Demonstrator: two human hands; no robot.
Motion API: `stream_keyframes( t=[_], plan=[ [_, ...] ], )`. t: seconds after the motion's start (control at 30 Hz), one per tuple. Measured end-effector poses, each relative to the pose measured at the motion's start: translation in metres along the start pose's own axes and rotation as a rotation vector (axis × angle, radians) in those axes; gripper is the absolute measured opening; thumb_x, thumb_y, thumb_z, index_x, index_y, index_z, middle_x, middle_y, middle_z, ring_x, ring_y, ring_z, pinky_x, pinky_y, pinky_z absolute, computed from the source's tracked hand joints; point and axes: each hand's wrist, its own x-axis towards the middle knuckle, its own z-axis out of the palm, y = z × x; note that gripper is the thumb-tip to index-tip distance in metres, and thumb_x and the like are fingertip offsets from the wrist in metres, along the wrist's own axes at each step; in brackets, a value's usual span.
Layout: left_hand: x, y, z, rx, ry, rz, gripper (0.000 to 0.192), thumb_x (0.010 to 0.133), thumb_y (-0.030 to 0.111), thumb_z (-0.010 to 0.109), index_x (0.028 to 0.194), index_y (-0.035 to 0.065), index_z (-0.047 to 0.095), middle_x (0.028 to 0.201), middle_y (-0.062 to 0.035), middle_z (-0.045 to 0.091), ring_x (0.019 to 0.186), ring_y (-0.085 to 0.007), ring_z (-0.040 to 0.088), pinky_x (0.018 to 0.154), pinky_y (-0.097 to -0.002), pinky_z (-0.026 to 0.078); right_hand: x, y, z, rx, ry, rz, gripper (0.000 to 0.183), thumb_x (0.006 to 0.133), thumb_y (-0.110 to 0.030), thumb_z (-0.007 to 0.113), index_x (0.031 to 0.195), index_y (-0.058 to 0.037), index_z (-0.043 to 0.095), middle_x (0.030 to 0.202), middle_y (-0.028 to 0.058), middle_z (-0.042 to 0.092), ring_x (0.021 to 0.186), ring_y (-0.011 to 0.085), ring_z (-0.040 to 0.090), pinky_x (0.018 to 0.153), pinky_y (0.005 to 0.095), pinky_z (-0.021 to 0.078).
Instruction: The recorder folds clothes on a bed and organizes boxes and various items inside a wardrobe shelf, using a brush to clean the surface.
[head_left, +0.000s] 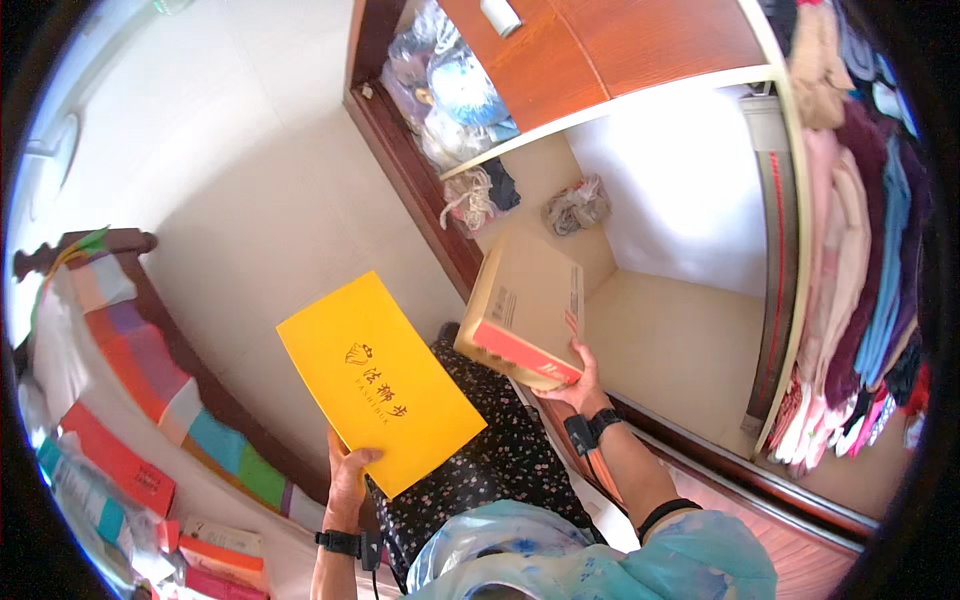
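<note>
My left hand (346, 469) grips the lower left corner of a yellow shoebox (397, 360), its thumb lying on the lid. The lid bears a dark emblem and writing, and the box tilts in front of my lap. With my right hand (581, 379) I hold a brown cardboard box (536, 300) by its near right corner. That box has a red printed end and is tilted at the opening of a wardrobe compartment (675, 330). The two boxes are apart. Parts of the fingers under both boxes are hidden.
Plastic-wrapped bundles (461, 86) fill an upper left shelf. Bagged items (577, 206) lie inside the compartment, a grey strap-like panel (772, 262) hangs at its right, and clothes (847, 247) hang beyond. On the left are a bed with a patchwork cover (165, 367) and several boxes (124, 457).
</note>
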Motion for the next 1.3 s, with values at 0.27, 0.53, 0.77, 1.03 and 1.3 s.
stream_keyframes(
  t=[0.27,0.53,0.77,1.03,1.3],
  plan=[
    [-0.147,-0.028,-0.047,-0.163,0.186,0.232,0.069,0.066,0.01,0.062,0.131,0.0029,0.038,0.119,-0.0103,0.055,0.109,-0.0233,0.056,0.093,-0.0354,0.047,-0.092,0.044,-0.014,-0.533,-0.316,0.009,0.069,0.076,-0.056,0.06,0.131,-0.0154,0.045,0.131,0.0139,0.049,0.117,0.0359,0.048,0.094,0.0637,0.0307],
    [-0.301,-0.132,-0.063,-0.373,0.177,0.43,0.073,0.071,0.006,0.061,0.138,0.0079,0.033,0.12,-0.0093,0.056,0.108,-0.0222,0.057,0.088,-0.0329,0.051,-0.135,0.058,-0.069,-0.88,-0.718,-0.127,0.076,0.071,-0.065,0.059,0.133,-0.0232,0.046,0.141,0.0073,0.043,0.127,0.0355,0.039,0.098,0.0689,0.0205],
    [-0.383,-0.235,-0.06,-0.618,0.212,0.684,0.069,0.068,0.008,0.065,0.13,0.0041,0.037,0.119,-0.0132,0.055,0.11,-0.0248,0.055,0.096,-0.0384,0.048,-0.188,0.038,-0.085,-1.023,-0.666,-0.178,0.071,0.067,-0.061,0.064,0.125,-0.0213,0.05,0.132,0.0088,0.048,0.118,0.0353,0.042,0.089,0.0625,0.0318],
    [-0.48,-0.345,-0.112,-0.881,0.403,0.861,0.071,0.069,0.016,0.071,0.13,0.0028,0.038,0.122,-0.0166,0.057,0.107,-0.0264,0.059,0.093,-0.0385,0.05,-0.256,0.106,-0.066,-1.066,-0.626,-0.313,0.071,0.062,-0.059,0.067,0.12,-0.0215,0.052,0.121,0.0056,0.051,0.111,0.0313,0.043,0.078,0.0563,0.0386],
    [-0.531,-0.42,-0.201,-1.134,0.682,0.921,0.065,0.07,0.011,0.067,0.128,0.0036,0.039,0.12,-0.0133,0.056,0.111,-0.0278,0.057,0.095,-0.0403,0.049,-0.324,0.25,-0.047,-1.011,-0.749,-0.245,0.074,0.061,-0.055,0.071,0.122,-0.0189,0.05,0.121,0.007,0.049,0.11,0.0327,0.042,0.076,0.056,0.0402]
  ],
)
